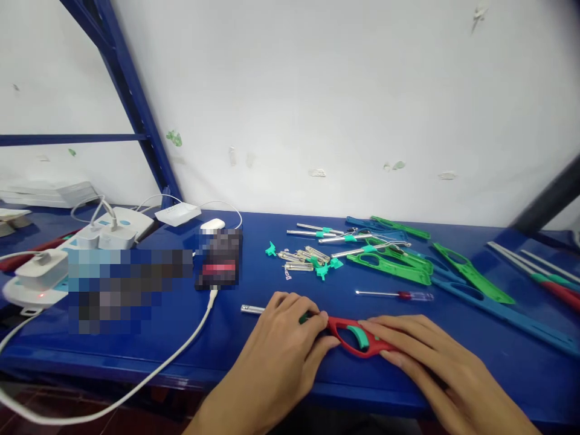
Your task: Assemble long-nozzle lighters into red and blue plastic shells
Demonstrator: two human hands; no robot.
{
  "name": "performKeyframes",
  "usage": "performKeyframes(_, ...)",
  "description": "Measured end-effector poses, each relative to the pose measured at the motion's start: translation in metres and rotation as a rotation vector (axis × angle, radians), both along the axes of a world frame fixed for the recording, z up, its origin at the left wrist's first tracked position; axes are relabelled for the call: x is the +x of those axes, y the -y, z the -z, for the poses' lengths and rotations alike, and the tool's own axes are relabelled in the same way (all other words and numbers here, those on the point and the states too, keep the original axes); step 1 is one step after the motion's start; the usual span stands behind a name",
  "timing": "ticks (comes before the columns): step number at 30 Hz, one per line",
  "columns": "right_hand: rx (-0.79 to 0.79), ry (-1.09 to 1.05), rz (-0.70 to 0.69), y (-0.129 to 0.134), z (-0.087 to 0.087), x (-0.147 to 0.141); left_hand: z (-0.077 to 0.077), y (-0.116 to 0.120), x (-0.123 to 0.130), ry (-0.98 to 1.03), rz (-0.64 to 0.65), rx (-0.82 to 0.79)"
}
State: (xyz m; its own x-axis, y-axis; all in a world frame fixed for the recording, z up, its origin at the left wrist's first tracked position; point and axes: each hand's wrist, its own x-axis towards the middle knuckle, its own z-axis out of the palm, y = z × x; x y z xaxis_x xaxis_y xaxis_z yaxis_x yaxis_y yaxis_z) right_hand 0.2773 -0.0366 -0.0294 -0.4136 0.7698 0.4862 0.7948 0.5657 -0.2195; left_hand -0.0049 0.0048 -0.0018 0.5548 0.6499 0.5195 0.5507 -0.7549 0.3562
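Both hands are on a red long-nozzle lighter (348, 344) that lies near the table's front edge, its green trigger (360, 336) showing in the finger loop. My left hand (290, 338) is closed around the front end, hiding part of it; the metal nozzle (252, 309) sticks out to the left. My right hand (426, 350) grips the handle end between thumb and fingers and covers most of it. Just beyond lies a screwdriver (401, 295) with a clear, dark red and purple handle, touched by neither hand.
Behind the hands lie metal nozzles (312, 233), green triggers (322, 269), small clear-bodied parts (299, 264), green shells (473, 273) and blue shells (507, 314). Red lighters (559, 292) lie far right. At left are a phone (222, 266), its white cable (181, 344) and a power strip (131, 223).
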Motion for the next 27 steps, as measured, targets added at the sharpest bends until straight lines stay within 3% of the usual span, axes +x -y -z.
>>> performKeyframes(10, 0.013, -0.174, 0.138, 0.004, -0.003, -0.012, 0.005, -0.014, 0.008, 0.068, 0.036, 0.062)
performKeyframes(15, 0.065, -0.263, 0.161, 0.004, -0.008, -0.015, 0.003, -0.011, 0.010, 0.074, 0.044, 0.231)
performKeyframes(23, -0.047, -0.374, 0.219, 0.003, -0.021, -0.018, -0.002, -0.004, 0.007, 0.037, 0.054, 0.466)
performKeyframes(27, -0.038, -0.364, 0.167, 0.004, -0.023, -0.019, -0.002, -0.005, 0.009, -0.055, 0.055, 0.483)
